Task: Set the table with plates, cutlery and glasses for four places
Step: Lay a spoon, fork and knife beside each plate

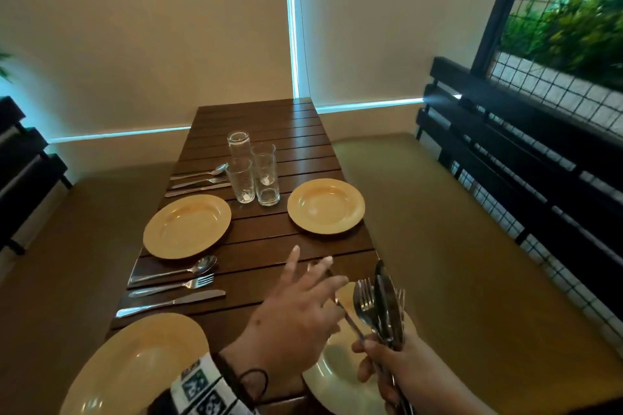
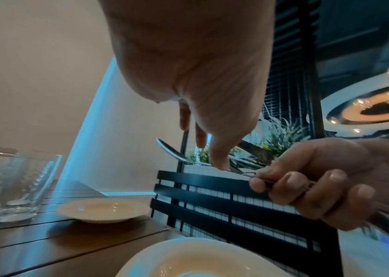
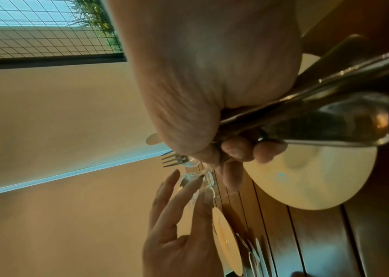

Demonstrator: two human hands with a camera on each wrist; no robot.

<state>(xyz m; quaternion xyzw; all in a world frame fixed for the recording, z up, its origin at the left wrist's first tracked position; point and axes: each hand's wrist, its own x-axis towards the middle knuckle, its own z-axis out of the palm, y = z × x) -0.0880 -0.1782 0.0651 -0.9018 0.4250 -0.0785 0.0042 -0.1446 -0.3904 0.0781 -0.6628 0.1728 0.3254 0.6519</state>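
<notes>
My right hand (image 1: 371,357) grips a bundle of forks, knives and spoons (image 1: 384,303) upright over the near right cream plate (image 1: 323,387). One spoon (image 2: 169,152) sticks out of the bundle to the left. My left hand (image 1: 318,271) hovers over that spoon with straight, spread fingers; whether they touch it I cannot tell. Three more cream plates lie on the slatted wooden table (image 1: 259,246): near left (image 1: 135,364), far left (image 1: 187,226), far right (image 1: 326,205). Two laid sets of spoon, fork and knife lie at mid left (image 1: 175,286) and far left (image 1: 199,180).
Several clear glasses (image 1: 253,175) stand clustered in the middle of the table, between the two far plates. Cushioned benches run along both long sides, the right one (image 1: 472,246) backed by black slats. A wall closes the far end.
</notes>
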